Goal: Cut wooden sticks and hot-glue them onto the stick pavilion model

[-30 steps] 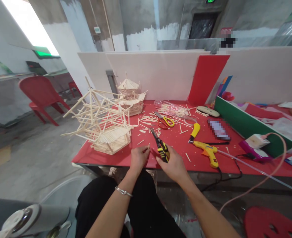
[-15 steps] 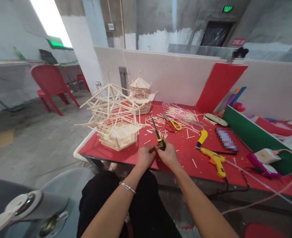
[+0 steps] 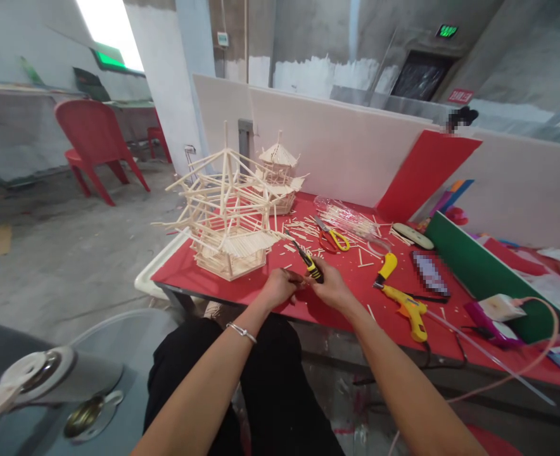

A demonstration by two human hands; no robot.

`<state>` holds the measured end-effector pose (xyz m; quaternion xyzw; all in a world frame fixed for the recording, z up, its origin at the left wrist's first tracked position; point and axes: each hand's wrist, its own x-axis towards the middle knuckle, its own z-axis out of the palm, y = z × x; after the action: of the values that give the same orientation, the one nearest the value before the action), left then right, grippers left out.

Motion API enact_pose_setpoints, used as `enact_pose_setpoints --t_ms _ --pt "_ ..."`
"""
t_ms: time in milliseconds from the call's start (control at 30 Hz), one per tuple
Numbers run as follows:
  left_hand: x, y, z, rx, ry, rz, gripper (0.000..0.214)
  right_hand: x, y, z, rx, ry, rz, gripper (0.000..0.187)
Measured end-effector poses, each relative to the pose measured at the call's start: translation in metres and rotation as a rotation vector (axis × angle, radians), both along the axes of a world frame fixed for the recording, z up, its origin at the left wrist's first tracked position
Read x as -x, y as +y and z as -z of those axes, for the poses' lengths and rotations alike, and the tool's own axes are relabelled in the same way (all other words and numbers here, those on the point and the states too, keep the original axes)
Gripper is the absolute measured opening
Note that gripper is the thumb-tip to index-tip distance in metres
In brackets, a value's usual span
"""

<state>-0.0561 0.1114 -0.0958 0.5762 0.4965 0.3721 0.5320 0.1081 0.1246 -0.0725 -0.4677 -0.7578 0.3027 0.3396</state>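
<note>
My right hand is closed around the black-and-yellow handle of a utility knife, its dark, narrow end pointing away and to the left. Close beside it, my left hand has its fingers pinched together near the right fingertips. Whatever is between them is too small to make out. To the left stands an open pagoda-like frame of thin wooden sticks, with one lower roof panel covered. A smaller stick pagoda with a filled-in roof sits behind it.
Loose sticks and a plastic bag of sticks lie on the red table beside scissors. Rightward are a yellow glue gun, a phone and a green board. A flask stands at lower left.
The view has shifted slightly. My hands stay together, and the knife now tilts more to the left. Nothing on the table has visibly been moved.
</note>
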Motion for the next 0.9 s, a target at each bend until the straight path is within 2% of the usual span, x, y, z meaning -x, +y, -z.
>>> enact_pose_setpoints --t_ms 133,333,500,600,700,800,900 --pt "0.002 -0.002 -0.003 -0.005 0.005 -0.001 0.020 0.002 0.001 0.002 -0.008 0.002 -0.005 0.044" --pt "0.002 -0.001 -0.004 -0.013 0.039 -0.004 0.019 0.005 -0.001 0.003 -0.002 0.001 -0.022 0.041" --pt "0.002 -0.001 0.001 -0.024 0.086 -0.015 0.017 0.008 -0.008 -0.009 0.017 -0.023 0.017 0.037" --pt "0.003 -0.002 0.003 -0.029 0.118 -0.032 0.013 -0.005 -0.022 -0.021 0.013 -0.070 0.126 0.044" --pt "0.002 -0.003 0.003 -0.024 0.141 -0.056 0.009 -0.032 -0.042 -0.027 0.000 -0.147 0.253 0.051" --pt "0.000 -0.006 0.000 -0.026 0.168 -0.080 0.008 -0.055 -0.066 -0.023 0.001 -0.287 0.321 0.057" --pt "-0.003 -0.011 -0.003 -0.041 0.214 -0.110 0.009 -0.056 -0.086 -0.013 0.036 -0.506 0.317 0.060"
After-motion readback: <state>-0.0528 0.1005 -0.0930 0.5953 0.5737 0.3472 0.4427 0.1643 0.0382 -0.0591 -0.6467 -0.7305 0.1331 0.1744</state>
